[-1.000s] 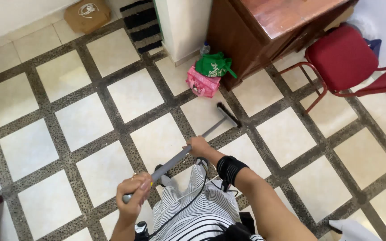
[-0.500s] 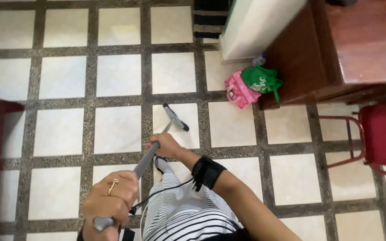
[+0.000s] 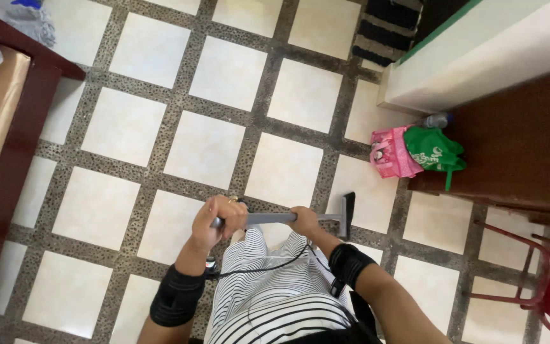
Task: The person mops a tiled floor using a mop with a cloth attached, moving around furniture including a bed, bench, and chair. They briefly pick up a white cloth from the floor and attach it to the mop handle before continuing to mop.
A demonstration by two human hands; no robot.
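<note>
Gripping the grey pole [image 3: 268,218] with both hands, now level, formerly slanted.

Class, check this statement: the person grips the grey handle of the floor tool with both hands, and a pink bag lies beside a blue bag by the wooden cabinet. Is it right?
Not quite. In the head view the bag beside the pink bag is green, not blue. The rest holds: the left hand and right hand grip the grey handle.
</note>
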